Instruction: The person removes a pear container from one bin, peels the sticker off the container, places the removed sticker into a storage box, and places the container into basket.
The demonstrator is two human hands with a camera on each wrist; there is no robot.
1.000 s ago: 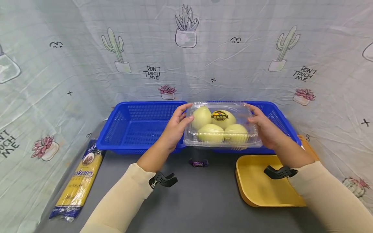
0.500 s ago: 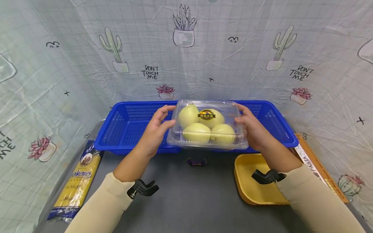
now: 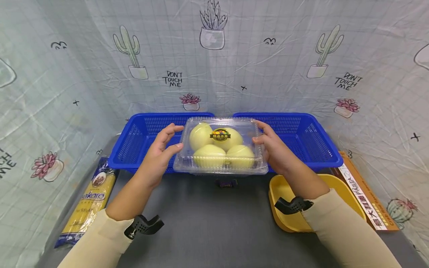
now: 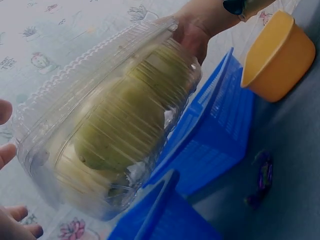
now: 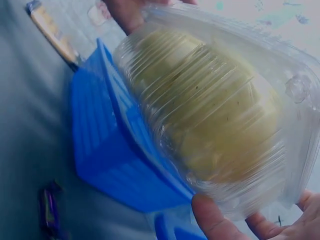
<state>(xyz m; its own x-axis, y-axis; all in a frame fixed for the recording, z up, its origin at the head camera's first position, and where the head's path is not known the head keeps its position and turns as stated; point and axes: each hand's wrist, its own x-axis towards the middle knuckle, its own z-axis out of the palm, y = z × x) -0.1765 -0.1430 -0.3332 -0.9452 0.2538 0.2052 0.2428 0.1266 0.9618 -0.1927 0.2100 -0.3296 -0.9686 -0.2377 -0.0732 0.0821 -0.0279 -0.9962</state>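
Observation:
A clear plastic clamshell box holds several round, pale yellow-green fruits and bears a black label. It is raised in front of the blue baskets, overlapping both. My left hand holds its left end, thumb tip and fingertips at the side wall. At the other end, my right hand grips the box with the thumb on the near side and fingers behind. In the left wrist view, the box is tilted with the fruit visible through its ribbed wall. The right wrist view shows the box close up.
Two blue baskets, left and right, stand against the cloth backdrop. A yellow tray sits front right, beside an orange pasta box. A yellow-blue pasta bag lies left; a purple-wrapped candy lies mid-table.
Both hands have carried the fruit box to the left, from in front of the right basket to the middle between the two. More of the right basket and the orange pasta box shows.

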